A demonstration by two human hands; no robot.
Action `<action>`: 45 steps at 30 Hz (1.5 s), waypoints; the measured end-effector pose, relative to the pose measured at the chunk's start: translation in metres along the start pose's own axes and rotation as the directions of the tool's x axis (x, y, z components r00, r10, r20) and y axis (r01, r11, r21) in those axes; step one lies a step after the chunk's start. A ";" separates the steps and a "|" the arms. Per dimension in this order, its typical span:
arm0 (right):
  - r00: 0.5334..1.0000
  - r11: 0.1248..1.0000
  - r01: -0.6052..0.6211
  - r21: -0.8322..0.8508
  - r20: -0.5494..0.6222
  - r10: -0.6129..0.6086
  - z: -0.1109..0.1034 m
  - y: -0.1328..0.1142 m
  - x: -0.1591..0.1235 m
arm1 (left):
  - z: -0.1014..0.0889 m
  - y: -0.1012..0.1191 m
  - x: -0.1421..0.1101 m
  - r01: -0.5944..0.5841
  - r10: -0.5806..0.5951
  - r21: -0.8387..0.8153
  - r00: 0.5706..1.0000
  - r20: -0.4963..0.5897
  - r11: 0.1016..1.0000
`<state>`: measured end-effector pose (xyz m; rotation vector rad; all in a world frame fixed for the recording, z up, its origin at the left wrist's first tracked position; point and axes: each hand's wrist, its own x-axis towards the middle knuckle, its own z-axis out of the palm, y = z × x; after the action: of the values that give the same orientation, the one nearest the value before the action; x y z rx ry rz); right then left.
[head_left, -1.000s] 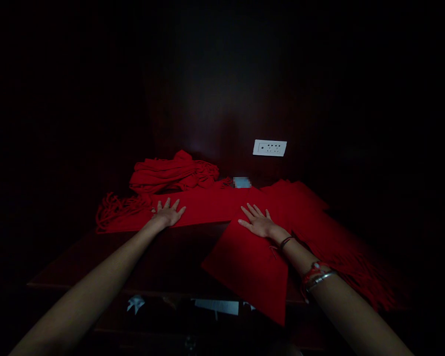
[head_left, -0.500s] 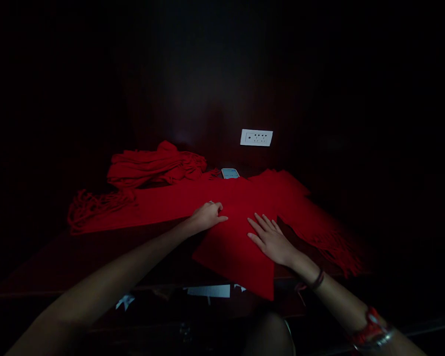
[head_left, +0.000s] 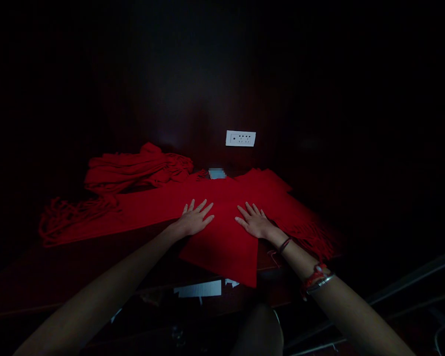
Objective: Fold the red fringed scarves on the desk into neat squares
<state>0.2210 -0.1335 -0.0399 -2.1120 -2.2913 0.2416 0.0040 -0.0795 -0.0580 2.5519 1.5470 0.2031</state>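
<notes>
A red fringed scarf (head_left: 222, 247) lies spread across the dark table, with one part reaching over the front edge toward me. Its fringed ends lie to the left and to the right. My left hand (head_left: 195, 219) rests flat on the scarf with fingers spread. On the other side of the same panel, my right hand (head_left: 255, 221) also lies flat, fingers apart. Neither hand grips the cloth. Behind the scarf at the left is a crumpled heap of red scarves (head_left: 137, 168); I cannot tell how many it holds.
A phone (head_left: 217, 173), its screen blurred, lies behind the scarf. A white socket plate (head_left: 241, 139) is on the dark wall. Below the front edge of the table (head_left: 148, 286) some white paper (head_left: 200, 289) shows. The surroundings are very dark.
My left hand has uncurled from a loosely closed shape and now lies flat with fingers spread. The right hand has slid forward on the scarf. The view has shifted slightly to the right.
</notes>
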 end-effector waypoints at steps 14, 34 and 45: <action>0.997 0.986 -0.026 -0.162 -0.073 0.014 -0.023 0.019 0.078 | -0.023 0.030 0.072 -0.266 0.267 0.021 0.962 -0.056 0.964; 0.884 0.885 0.462 -0.051 -0.045 -0.465 -0.032 -0.060 0.051 | -0.110 -0.133 -0.066 0.633 -0.609 0.204 0.774 -0.172 0.747; 0.887 0.883 0.458 -0.101 -0.014 -0.461 0.010 -0.069 0.052 | -0.086 -0.191 -0.123 0.675 -0.645 -0.006 0.702 -0.304 0.738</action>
<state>0.1469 -0.0879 -0.0460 -1.5121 -2.7342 0.0804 -0.2343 -0.0963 -0.0159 1.8940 2.5372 0.4178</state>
